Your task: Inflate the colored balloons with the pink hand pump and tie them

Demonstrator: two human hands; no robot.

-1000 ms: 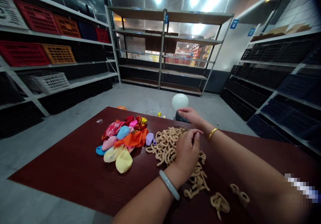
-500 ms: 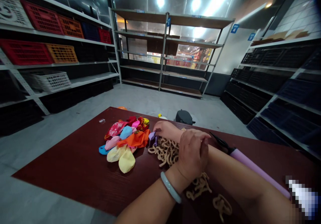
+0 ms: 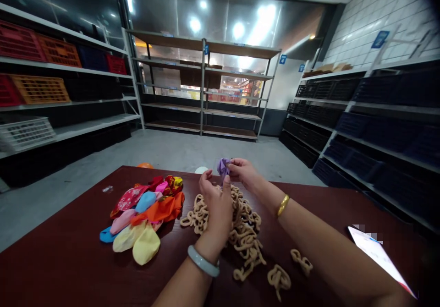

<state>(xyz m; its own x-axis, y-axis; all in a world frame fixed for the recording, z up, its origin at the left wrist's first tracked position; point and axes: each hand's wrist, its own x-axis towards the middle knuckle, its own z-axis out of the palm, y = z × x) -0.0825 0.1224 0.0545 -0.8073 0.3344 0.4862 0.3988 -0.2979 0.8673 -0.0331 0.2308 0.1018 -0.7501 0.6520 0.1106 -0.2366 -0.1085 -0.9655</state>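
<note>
Above the glossy dark-red tabletop (image 3: 68,238), pinching with right fingers (image 3: 235,164) a limp purple rubber balloon (image 3: 223,166), probably light, stretchy, best held by its neck, beside parted left fingers (image 3: 206,177).

Looking at purple balloon (image 3: 223,166), limp, uninflated, crumpled! Pinched right now in right hand (image 3: 243,171), up off dark red table (image 3: 79,224), close by left hand (image 3: 218,201), bunched wide on top, narrowing downward.
</note>
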